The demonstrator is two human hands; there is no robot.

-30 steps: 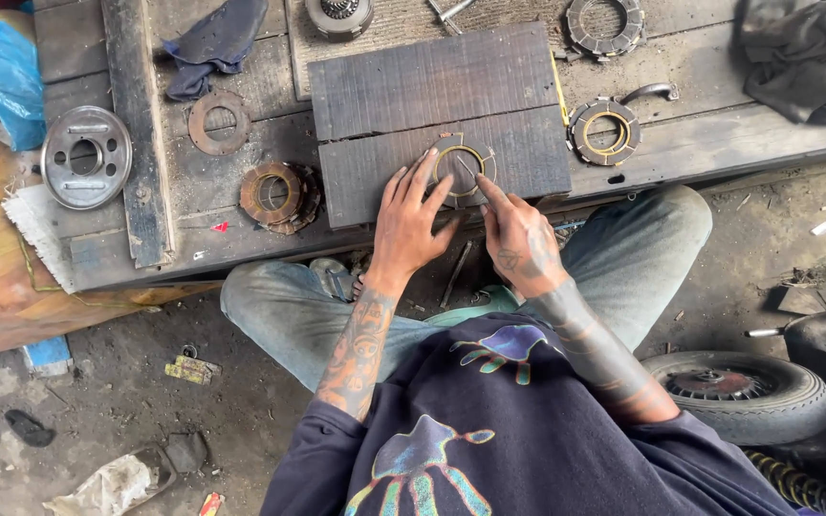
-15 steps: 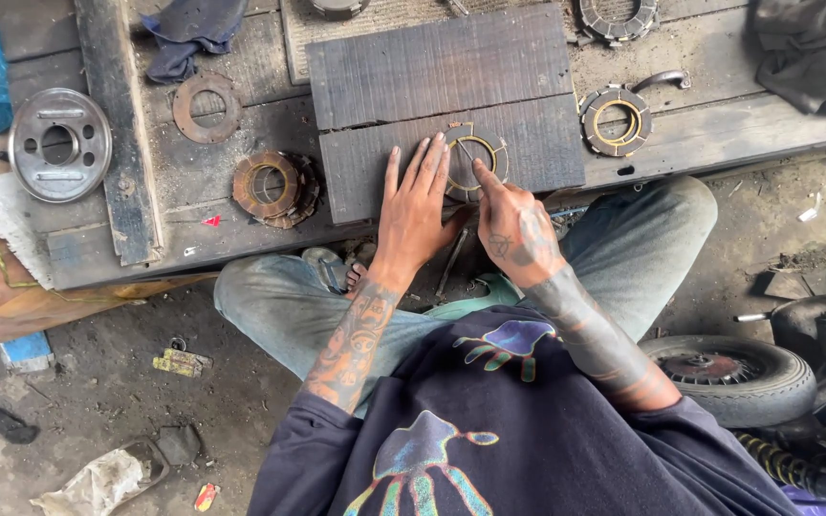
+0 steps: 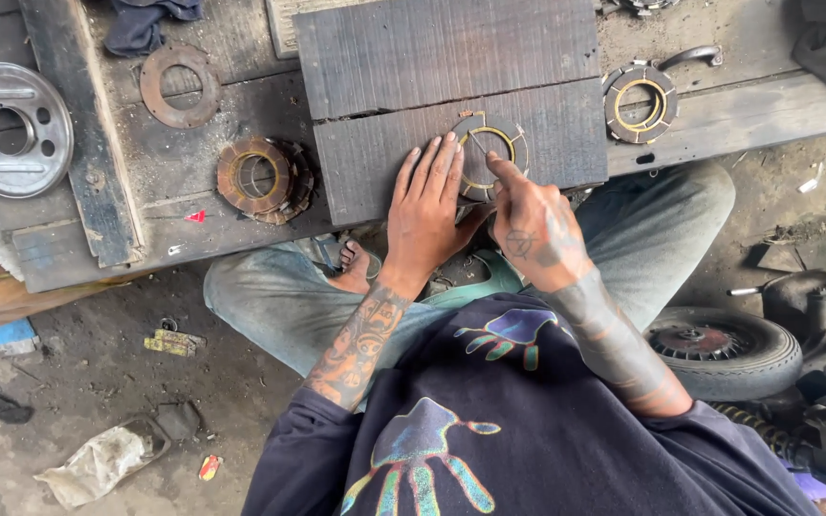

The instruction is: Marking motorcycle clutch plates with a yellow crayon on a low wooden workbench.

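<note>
Since half a second ago the view has shifted slightly; both hands keep to the same ring. The left hand (image 3: pixel 427 205) lies flat and open, fingers pressing the toothed round metal clutch plate with a brass-coloured inner ring (image 3: pixel 489 158) onto the dark wooden board (image 3: pixel 432 57). The right hand (image 3: pixel 528 225) pinches a thin tool, its tip inside the ring. A stack of rusty brown friction discs (image 3: pixel 262 179) and another ringed plate (image 3: pixel 641 100) lie apart, so work seems midway.

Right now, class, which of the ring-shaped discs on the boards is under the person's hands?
The ring with the brass inner edge on the dark plank, under both hands; the others lie untouched.
</note>
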